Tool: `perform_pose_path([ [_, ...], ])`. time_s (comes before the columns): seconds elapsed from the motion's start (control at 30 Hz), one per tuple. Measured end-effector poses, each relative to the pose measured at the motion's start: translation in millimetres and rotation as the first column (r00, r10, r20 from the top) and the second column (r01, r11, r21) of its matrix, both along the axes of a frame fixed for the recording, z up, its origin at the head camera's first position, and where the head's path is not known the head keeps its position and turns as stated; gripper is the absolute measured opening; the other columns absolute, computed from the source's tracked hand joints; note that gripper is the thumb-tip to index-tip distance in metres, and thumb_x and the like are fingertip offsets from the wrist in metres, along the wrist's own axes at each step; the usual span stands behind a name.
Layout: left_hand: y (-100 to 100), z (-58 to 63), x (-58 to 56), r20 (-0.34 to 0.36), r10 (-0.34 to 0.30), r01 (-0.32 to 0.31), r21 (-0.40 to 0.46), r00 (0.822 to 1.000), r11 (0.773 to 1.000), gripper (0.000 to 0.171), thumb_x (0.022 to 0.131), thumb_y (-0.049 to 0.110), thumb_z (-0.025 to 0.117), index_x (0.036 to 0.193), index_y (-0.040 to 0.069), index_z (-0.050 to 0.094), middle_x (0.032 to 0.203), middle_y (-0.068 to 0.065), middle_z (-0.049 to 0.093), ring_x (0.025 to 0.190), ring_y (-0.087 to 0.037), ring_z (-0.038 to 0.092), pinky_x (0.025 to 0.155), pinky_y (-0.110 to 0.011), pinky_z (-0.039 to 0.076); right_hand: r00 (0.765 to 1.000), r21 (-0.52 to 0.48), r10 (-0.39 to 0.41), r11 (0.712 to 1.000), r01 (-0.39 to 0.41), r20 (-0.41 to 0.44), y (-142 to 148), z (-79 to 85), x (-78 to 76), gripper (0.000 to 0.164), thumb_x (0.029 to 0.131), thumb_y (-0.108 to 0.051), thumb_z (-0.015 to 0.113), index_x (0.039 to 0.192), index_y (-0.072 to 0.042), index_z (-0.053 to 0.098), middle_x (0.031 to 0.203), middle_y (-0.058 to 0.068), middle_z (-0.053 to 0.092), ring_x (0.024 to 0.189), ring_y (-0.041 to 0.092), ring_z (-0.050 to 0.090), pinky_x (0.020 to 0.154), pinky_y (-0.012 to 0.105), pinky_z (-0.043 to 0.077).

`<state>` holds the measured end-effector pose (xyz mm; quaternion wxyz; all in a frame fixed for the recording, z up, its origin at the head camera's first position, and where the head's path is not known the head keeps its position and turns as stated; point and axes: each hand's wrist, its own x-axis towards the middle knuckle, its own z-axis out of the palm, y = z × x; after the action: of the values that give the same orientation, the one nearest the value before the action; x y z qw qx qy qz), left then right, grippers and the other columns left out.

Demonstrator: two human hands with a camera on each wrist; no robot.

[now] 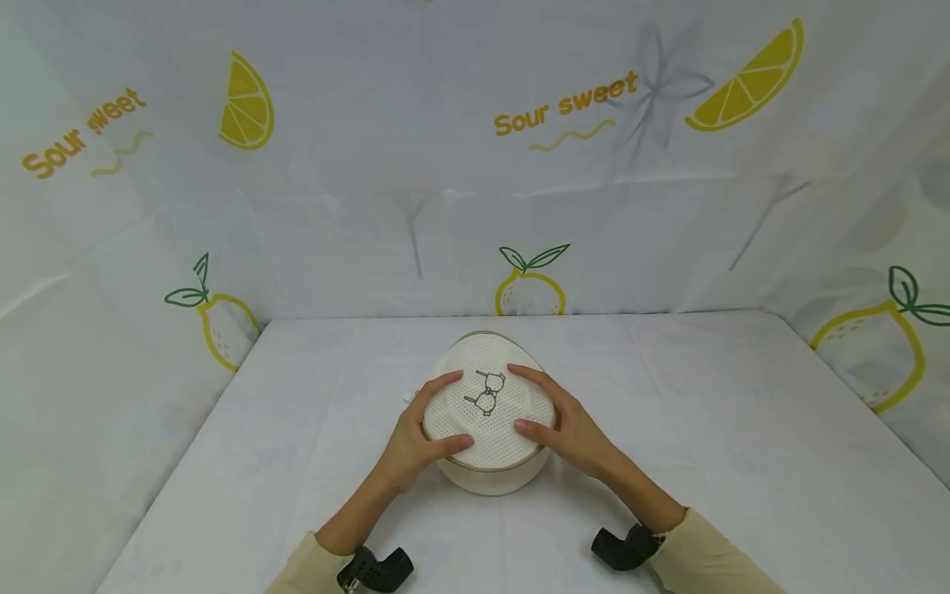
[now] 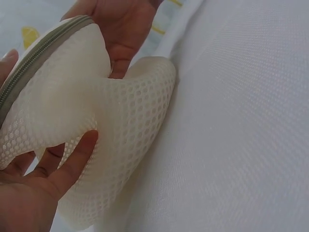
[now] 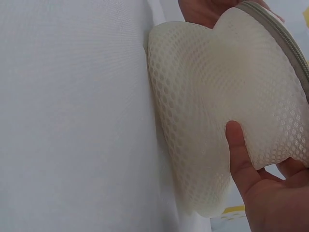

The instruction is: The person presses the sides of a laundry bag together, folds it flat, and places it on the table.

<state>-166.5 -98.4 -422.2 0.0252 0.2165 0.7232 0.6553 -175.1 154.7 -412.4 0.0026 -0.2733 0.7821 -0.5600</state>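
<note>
A round, cream-white mesh laundry bag [image 1: 493, 351] sits on the white table in front of me. Its flat top carries a small black line drawing and tilts toward me. A greenish-grey zipper [image 2: 41, 50] runs around the rim of the top. My left hand [image 1: 414, 444] grips the bag's left side, thumb on the top and other fingers pressing into the soft mesh wall. From the right side, my right hand [image 1: 577, 427] holds it the same way. Both wrist views show the mesh wall dented inward between the hands. The inside of the bag is not visible.
The white-covered table [image 1: 712, 429] spreads out on both sides of the bag. Behind it hangs a pale curtain [image 1: 356, 165] printed with lemons and lettering. Dark wrist-worn devices [image 1: 627, 547] sit at both cuffs, near the table's front.
</note>
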Motion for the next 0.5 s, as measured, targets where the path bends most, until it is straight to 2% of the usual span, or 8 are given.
perform_pose_path([
  [0.2, 1.0, -1.2, 0.9, 0.011, -0.006, 0.006, -0.014, 1.0, 1.0, 0.089, 0.076, 0.021, 0.081, 0.147, 0.039, 0.031, 0.153, 0.004, 0.026, 0.136, -0.024, 0.03, 0.106, -0.051, 0.026, 1.0, 0.002, -0.007, 1.0, 0.007, -0.001, 0.1, -2.0, -1.1, 0.065, 0.089, -0.02, 0.067, 0.146, -0.031, 0.037, 0.15, -0.003, 0.033, 0.138, 0.024, 0.026, 0.107, 0.058, 0.02],
  [0.5, 0.8, 0.2, 1.3, 0.008, -0.001, 0.001, -0.004, 1.0, 1.0, 0.084, 0.077, 0.022, 0.081, 0.146, 0.037, 0.034, 0.152, 0.003, 0.027, 0.137, -0.023, 0.028, 0.108, -0.05, 0.023, 1.0, -0.014, -0.002, 1.0, 0.002, 0.006, -1.4, -1.8, 0.0, 0.063, 0.09, -0.02, 0.066, 0.145, -0.031, 0.038, 0.15, -0.004, 0.033, 0.139, 0.022, 0.024, 0.108, 0.058, 0.018],
])
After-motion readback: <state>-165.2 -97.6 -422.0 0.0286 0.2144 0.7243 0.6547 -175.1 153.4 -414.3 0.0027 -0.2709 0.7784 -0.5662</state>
